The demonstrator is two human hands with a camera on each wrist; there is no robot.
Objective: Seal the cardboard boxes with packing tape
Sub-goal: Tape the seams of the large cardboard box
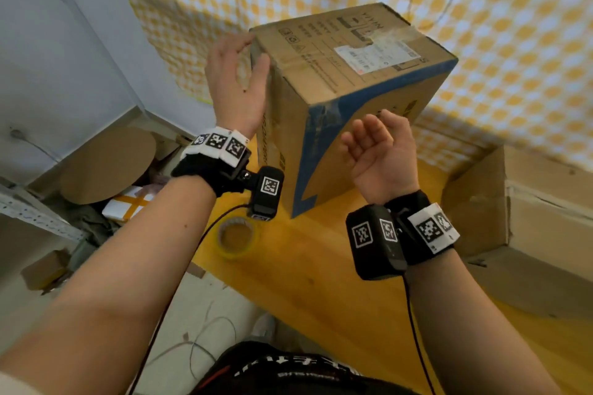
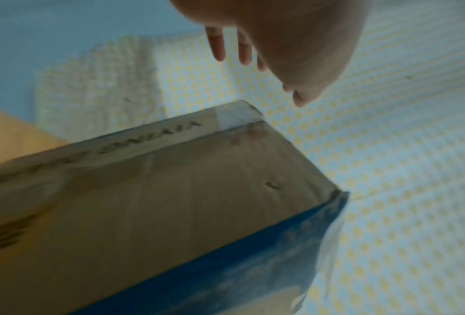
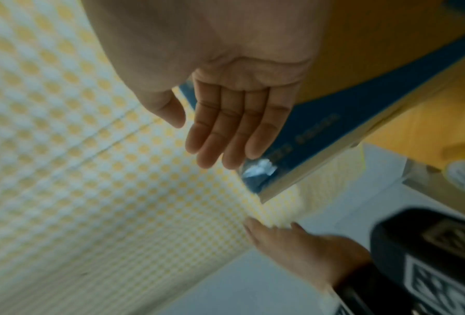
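Observation:
A tall cardboard box [image 1: 349,106] with a blue stripe and a white label stands on the yellow table [image 1: 321,282]; it fills the lower left of the left wrist view [image 2: 172,213] and shows in the right wrist view [image 3: 334,127]. My left hand [image 1: 237,80] is open beside the box's upper left corner, fingers spread, thumb close to the side face. My right hand [image 1: 375,144] hovers open, palm up, in front of the box's blue-striped face, holding nothing. A roll of packing tape [image 1: 236,236] lies on the table near the front left edge, below my left wrist.
A larger open cardboard box [image 1: 519,218] sits at the right on the table. A yellow-and-white checked cloth [image 1: 513,42] hangs behind. On the floor at left lie a round cardboard piece [image 1: 109,163], a taped white parcel [image 1: 128,202] and a small box [image 1: 45,269].

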